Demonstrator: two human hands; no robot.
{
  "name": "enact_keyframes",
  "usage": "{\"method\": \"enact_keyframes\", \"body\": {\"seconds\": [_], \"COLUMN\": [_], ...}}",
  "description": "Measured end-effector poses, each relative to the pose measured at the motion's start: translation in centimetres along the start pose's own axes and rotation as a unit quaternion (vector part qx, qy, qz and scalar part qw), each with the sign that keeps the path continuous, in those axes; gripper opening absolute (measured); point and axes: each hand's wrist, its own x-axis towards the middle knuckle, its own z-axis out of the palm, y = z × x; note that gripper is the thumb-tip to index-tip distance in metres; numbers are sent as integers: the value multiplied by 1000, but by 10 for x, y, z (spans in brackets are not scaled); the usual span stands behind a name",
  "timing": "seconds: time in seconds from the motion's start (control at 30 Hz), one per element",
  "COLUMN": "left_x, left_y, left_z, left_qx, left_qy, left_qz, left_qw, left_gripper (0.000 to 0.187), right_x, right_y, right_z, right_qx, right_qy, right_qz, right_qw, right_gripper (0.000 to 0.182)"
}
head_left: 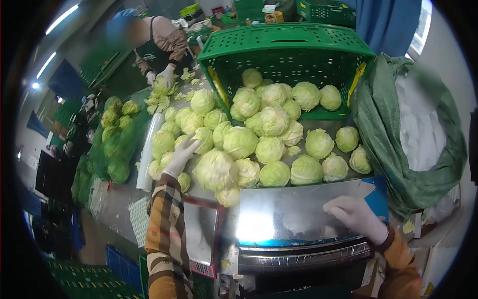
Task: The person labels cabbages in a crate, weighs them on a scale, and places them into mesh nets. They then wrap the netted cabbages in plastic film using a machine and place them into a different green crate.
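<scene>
My left hand [183, 153], in a white glove, reaches over the near left of the cabbage heap with its fingers stretched out. Just right of it, a large pale cabbage [215, 169] is smeared by motion. A smaller cabbage [228, 196] lies below that one, at the corner of the metal plate. Above the shiny metal plate [303, 209] is my right hand [356, 217], also gloved, its fingers curled together; whatever is in them, if anything, is hidden. A flat scale-like device [203, 231] with a red edge lies beside my left forearm.
A green crate [286, 40] lies tipped on its side, cabbages spilling from its mouth. At right stands a green woven sack [383, 129] with white contents. Left are a roll of clear film [149, 152] and netted cabbages [117, 144]. A person [162, 47] handles a cabbage beyond.
</scene>
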Motion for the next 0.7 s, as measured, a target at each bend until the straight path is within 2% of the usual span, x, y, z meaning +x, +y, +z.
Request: {"method": "enact_keyframes", "body": {"seconds": [0.03,0.1,0.17,0.23,0.3,0.33,0.37,0.4,0.43,0.47,0.53,0.57,0.6,0.63,0.67,0.7], "left_x": [18,62,104,145,210,228,242,256,270,293,347,378,408,433,452,449], "left_y": [9,26,49,77,72,78,84,89,93,91,79,68,56,44,42,54], "left_z": [6,24,48,74,89,101,111,119,126,129,141,147,153,158,165,170], "left_qx": [62,80,95,127,275,354,365,374,357,300,306,332,363,384,461,401], "left_qy": [18,30,45,37,117,152,162,171,161,120,62,35,10,-8,-59,-20], "left_qz": [42,74,106,196,235,256,251,244,234,289,263,246,232,223,211,126], "left_qw": [997,994,989,972,925,886,882,878,890,901,913,910,902,896,860,907], "left_gripper": [74,77,79,80,87,90,92,94,96,97,80,72,65,58,49,50], "right_x": [14,50,95,139,176,192,208,221,232,244,264,270,275,282,282,278], "right_y": [4,12,31,59,95,102,115,129,144,158,189,207,219,233,234,228], "right_z": [-4,-14,-32,-41,-50,-59,-66,-75,-82,-91,-110,-120,-127,-134,-137,-138], "right_qx": [-30,-64,-151,-156,-230,-297,-350,-376,-406,-428,-440,-405,-359,-333,-327,-326], "right_qy": [-1,-42,-146,-186,-161,-175,-178,-167,-123,-78,5,61,95,98,89,72], "right_qz": [-14,-24,-19,63,6,41,83,80,92,127,139,100,108,146,145,153], "right_qw": [999,997,977,968,960,938,916,908,901,892,887,907,922,926,930,930], "right_gripper": [16,22,29,33,31,30,30,30,30,31,38,37,36,38,39,39]}}
